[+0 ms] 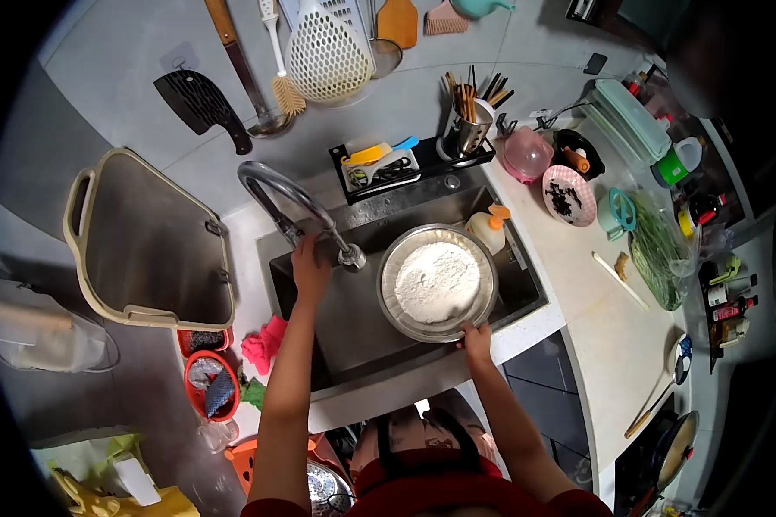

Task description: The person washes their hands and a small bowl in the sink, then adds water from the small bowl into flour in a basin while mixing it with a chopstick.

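Note:
My left hand [311, 263] is at the body of the curved metal faucet [289, 191], its fingers closed around the part where the handle sits. A round metal bowl [391, 317] holding white flour [438, 282] is over the right half of the sink [341, 349]. My right hand [475, 339] grips the bowl's near rim, thumb on top and fingers underneath. The faucet's spout [352, 257] points down just left of the bowl, and I see no water running. Behind the bowl is a soap bottle [489, 228] with an orange pump, partly hidden.
A large cutting board [159, 237] leans at the left, above a red basket [211, 388] and a pink cloth [264, 345]. Along the right counter are a checked bowl [569, 196], bagged green onions [660, 250] and a long-handled spoon [664, 388]. Utensils hang on the wall, including a cleaver [200, 105].

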A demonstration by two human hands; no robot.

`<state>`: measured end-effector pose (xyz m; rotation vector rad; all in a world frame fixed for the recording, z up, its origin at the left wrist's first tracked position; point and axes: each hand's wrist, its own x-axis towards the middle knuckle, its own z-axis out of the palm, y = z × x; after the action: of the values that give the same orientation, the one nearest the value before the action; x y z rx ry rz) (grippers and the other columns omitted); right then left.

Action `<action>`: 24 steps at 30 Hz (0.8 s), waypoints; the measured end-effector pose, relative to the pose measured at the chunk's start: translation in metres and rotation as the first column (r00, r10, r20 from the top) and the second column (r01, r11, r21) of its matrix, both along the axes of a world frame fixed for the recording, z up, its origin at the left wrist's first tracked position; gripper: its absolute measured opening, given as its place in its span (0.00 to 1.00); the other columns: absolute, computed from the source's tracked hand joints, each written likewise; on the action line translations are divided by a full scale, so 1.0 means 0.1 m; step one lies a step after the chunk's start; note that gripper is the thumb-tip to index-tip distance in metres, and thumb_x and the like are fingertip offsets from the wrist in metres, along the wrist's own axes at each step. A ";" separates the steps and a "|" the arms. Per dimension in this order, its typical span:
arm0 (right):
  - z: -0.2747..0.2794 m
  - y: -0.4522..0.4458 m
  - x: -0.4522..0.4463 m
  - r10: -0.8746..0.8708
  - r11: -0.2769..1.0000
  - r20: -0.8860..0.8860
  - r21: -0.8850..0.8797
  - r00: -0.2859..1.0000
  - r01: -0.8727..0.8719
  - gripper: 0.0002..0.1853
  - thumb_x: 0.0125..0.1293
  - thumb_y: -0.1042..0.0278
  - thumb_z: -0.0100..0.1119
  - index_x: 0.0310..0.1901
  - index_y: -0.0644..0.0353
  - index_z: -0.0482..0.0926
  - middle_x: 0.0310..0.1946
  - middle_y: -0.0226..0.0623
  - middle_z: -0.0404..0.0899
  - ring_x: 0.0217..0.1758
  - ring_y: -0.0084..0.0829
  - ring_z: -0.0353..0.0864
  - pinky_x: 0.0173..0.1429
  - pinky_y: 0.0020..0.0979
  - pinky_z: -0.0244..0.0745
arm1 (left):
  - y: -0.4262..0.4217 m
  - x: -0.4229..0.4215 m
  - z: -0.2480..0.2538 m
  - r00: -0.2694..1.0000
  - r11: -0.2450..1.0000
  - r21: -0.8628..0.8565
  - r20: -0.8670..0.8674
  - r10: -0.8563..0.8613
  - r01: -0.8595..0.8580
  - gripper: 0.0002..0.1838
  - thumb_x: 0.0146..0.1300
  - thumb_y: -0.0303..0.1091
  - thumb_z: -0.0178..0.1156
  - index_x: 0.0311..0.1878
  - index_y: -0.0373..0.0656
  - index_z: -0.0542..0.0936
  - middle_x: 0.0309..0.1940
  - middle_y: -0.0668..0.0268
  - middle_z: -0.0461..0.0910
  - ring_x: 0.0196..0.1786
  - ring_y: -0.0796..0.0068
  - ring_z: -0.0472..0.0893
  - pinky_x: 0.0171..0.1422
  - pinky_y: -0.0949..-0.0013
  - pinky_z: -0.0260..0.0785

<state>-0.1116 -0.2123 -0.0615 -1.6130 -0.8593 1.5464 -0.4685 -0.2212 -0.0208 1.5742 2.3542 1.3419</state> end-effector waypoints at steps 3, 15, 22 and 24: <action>0.05 0.00 0.08 -0.045 0.998 -0.001 0.034 0.999 0.045 0.11 0.56 0.74 0.52 0.42 0.66 0.70 0.23 0.36 0.74 0.15 0.24 0.70 0.13 0.23 0.64 | -0.07 0.23 0.13 1.000 0.995 0.098 0.002 -0.017 0.017 0.25 0.47 0.22 0.55 0.53 0.43 0.70 0.46 0.56 0.73 0.47 0.53 0.74 0.55 0.58 0.62; 0.11 -0.16 0.57 -0.652 0.755 -0.208 -0.089 0.729 0.649 0.12 0.59 0.75 0.48 0.45 0.59 0.65 0.30 0.36 0.73 0.21 0.28 0.72 0.18 0.27 0.69 | 0.00 0.76 -1.56 -0.221 0.942 -0.097 0.975 0.025 -0.320 0.07 0.63 0.34 0.53 0.29 0.45 0.72 0.26 0.68 0.73 0.29 0.77 0.73 0.32 0.74 0.66; 0.00 0.45 0.92 -0.683 0.649 -0.413 0.036 0.603 0.760 0.15 0.63 0.72 0.46 0.52 0.60 0.62 0.32 0.40 0.74 0.23 0.31 0.75 0.27 0.29 0.76 | -0.04 0.76 -1.71 -0.364 0.890 -0.117 0.930 -0.057 -0.440 0.07 0.64 0.32 0.50 0.35 0.40 0.75 0.34 0.62 0.78 0.37 0.69 0.78 0.45 0.68 0.73; 0.07 0.47 0.75 -0.711 0.646 -0.437 -0.093 0.551 0.758 0.14 0.66 0.61 0.48 0.48 0.59 0.63 0.31 0.36 0.73 0.29 0.30 0.75 0.31 0.30 0.75 | -0.10 0.62 -1.81 -0.421 0.921 0.023 0.885 -0.200 -0.389 0.08 0.65 0.31 0.49 0.37 0.38 0.76 0.35 0.61 0.78 0.40 0.66 0.79 0.50 0.65 0.73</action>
<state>-0.0369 -0.1655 -0.0543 -1.2060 0.0399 1.1193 -0.4069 -0.2312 -0.2021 -0.4169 0.8460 1.8621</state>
